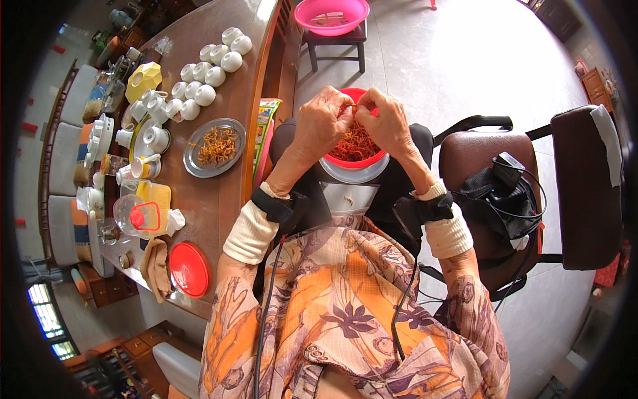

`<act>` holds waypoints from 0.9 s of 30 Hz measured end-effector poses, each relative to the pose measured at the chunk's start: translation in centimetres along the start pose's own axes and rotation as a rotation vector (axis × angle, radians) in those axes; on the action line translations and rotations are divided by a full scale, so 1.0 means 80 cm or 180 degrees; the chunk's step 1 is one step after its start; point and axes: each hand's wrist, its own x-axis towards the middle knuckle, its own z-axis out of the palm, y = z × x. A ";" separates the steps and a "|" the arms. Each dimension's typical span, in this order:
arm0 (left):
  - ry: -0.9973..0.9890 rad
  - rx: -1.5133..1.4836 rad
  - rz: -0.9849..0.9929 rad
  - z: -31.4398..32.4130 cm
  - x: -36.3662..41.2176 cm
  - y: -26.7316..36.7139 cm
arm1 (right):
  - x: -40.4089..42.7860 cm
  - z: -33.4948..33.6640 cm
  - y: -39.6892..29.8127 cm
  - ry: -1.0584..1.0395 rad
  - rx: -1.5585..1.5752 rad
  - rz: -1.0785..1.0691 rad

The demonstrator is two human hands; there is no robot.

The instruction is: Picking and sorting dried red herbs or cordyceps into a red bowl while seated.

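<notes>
My left hand (325,122) and my right hand (386,120) meet above a red plastic bowl (349,163). Pinched between their fingertips is a small orange-brown dried strand (354,107), mostly hidden by the fingers. Many tangled reddish dried strands (355,144) fill the bowl, which sits over a whitish plastic container (355,175) between my knees. On the wooden table (219,199) to my left, a round metal plate (190,168) carries a small heap of golden-brown dried strands (217,145).
Rows of white cups (215,76), a clear plastic jug (128,212) and a red lid (188,269) occupy the table. A pink basin (331,26) rests on a dark stool (339,42) ahead. To my right, a brown office chair (481,149) holds a black bag (491,199) with cables.
</notes>
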 end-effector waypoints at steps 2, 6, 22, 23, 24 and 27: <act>0.0073 0.0238 0.0258 -0.001 -0.001 -0.001 | 0.007 -0.009 0.000 -0.0776 0.0912 0.1186; -0.0217 -0.1143 -0.0646 -0.003 -0.002 0.000 | 0.007 -0.018 0.013 -0.0957 0.1793 0.1543; -0.0379 -0.4736 -0.2601 -0.010 0.000 0.004 | 0.009 -0.021 0.010 -0.1018 0.1053 0.0979; -0.0386 -0.4791 -0.2582 -0.010 0.000 0.005 | 0.008 -0.020 0.012 -0.0987 0.1071 0.0898; -0.0385 -0.4794 -0.2581 -0.010 0.000 0.004 | 0.008 -0.020 0.011 -0.0954 0.1083 0.0818; -0.0353 -0.4797 -0.2573 -0.009 -0.001 0.003 | 0.007 -0.022 0.011 -0.0984 0.1176 0.0803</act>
